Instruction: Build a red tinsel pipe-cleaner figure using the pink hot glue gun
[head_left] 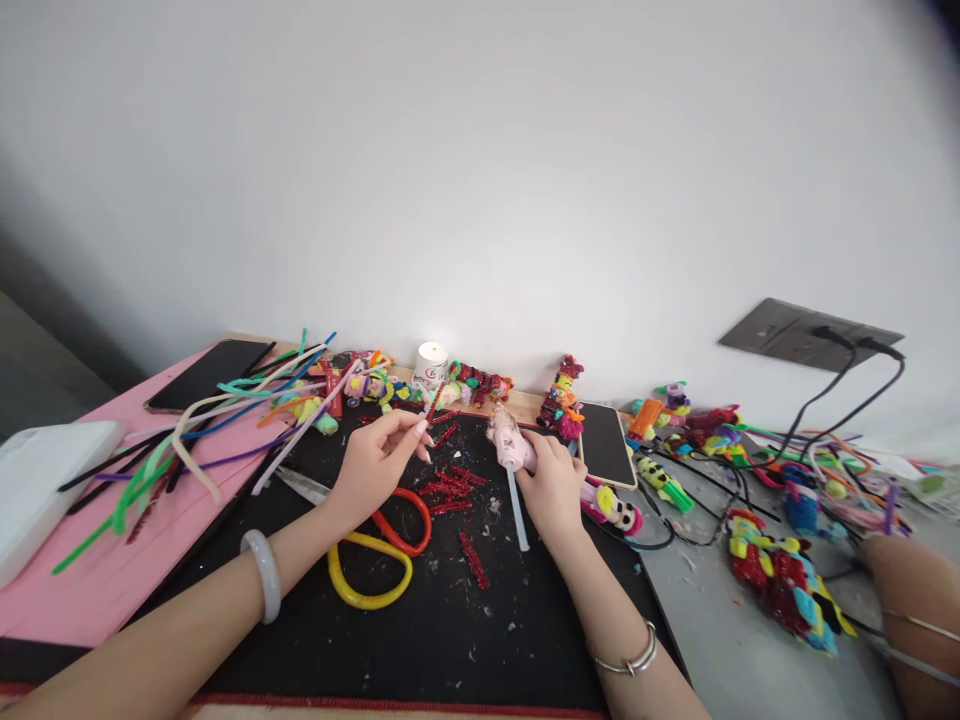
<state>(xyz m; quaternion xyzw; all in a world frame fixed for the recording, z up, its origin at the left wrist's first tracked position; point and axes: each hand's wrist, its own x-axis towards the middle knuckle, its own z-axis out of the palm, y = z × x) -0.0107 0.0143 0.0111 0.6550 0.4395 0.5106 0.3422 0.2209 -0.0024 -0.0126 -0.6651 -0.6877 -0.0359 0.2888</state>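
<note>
My left hand (pixel 379 460) pinches a short red glitter pipe-cleaner piece (pixel 434 400) between thumb and fingertips, holding it tilted upward above the black mat (pixel 450 640). A pale bangle (pixel 263 574) sits on that wrist. My right hand (pixel 553 483) is wrapped around a pink hot glue gun (pixel 506 437), its nozzle end pointing away from me toward the wall and a clear glue stick (pixel 517 518) jutting out of the back toward me. A thin silver bracelet (pixel 631 660) circles my right wrist.

On the mat between my hands lie several more cut red glitter pieces (pixel 452 490), one (pixel 473 560) lying apart nearer to me. Scissors (pixel 382 555) with one orange-red loop and one yellow loop rest just beneath my left hand.

To my left, a loose heap of long pipe cleaners (pixel 202 425) in green, blue, white and purple spreads over a pink surface (pixel 112 580), with a dark phone (pixel 206 372) behind it and a white box (pixel 37 480) at the edge. Along the wall stands a small white candle (pixel 431 362) and a row of finished pipe-cleaner figures (pixel 561 398). A second phone (pixel 604 443) lies just right of my right hand. Farther right are more colourful figures (pixel 780 578) among black cables (pixel 832 390) running up to a wall socket (pixel 806 335). Another person's arm (pixel 911 610) comes in at the right edge.
</note>
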